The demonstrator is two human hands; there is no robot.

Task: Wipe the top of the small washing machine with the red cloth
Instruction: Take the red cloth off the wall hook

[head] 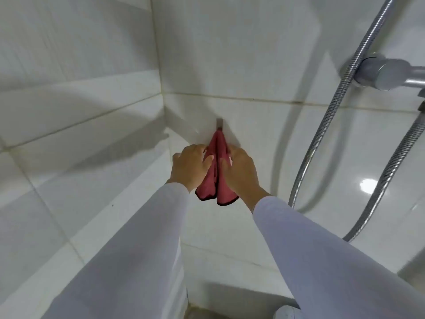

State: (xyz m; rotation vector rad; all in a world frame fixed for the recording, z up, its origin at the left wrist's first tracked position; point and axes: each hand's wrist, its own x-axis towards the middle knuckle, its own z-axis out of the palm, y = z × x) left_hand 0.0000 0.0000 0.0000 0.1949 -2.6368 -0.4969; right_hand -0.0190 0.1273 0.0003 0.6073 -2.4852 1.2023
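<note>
Head view shows white wall tiles (230, 54) filling most of what I see, with a metal shower hose (326, 116) looping to the right of the hook (219, 124). Below that hook hangs the red cloth (220, 180), flat against the tiles. My left hand (190, 165) and right hand (239, 171) grip its two sides, fingers curled into the fabric.

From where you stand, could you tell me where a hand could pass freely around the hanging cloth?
Bare tile lies between the red cloth and the shower hose, and above the hook. Crowded at the cloth: left hand and right hand flank it.
</note>
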